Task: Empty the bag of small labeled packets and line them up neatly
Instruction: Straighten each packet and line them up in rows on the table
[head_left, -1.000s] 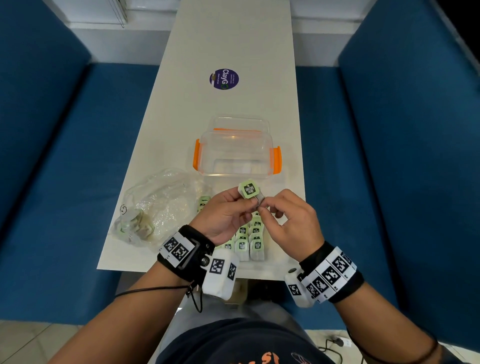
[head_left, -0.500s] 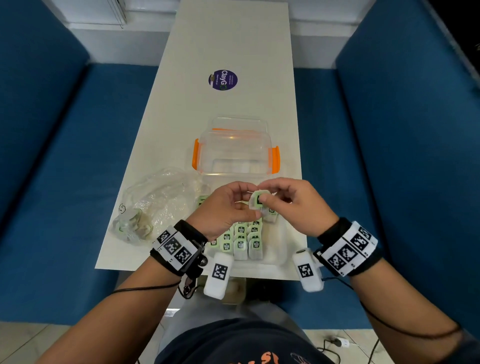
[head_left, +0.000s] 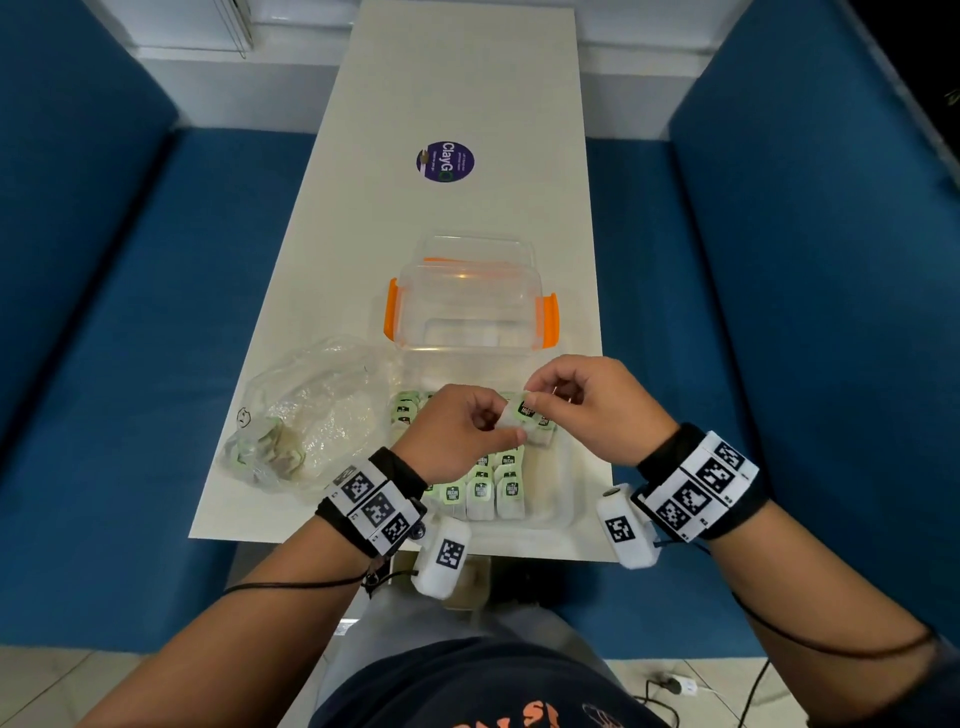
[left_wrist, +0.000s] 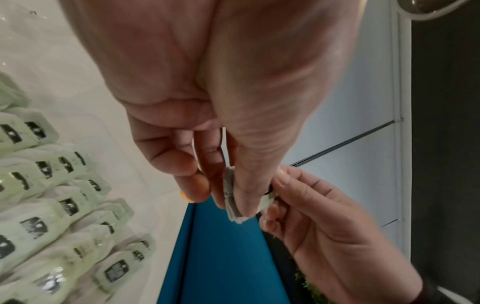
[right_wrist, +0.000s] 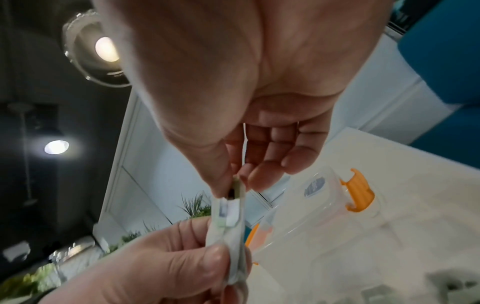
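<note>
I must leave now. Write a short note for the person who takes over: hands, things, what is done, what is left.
Left hand and right hand: both pinch one packet, held above the rows.
Lined-up packets lie in rows on the table near its front edge, partly hidden by the hands.
Plastic bag lies to the left, some packets visible inside.
Clear box stands behind, nothing visible inside.
Done: several rows.
Left: place the held packet, empty the bag.

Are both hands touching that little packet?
Touching. The right wrist view shows the right hand and left hand each pinching an end of the packet.
</note>
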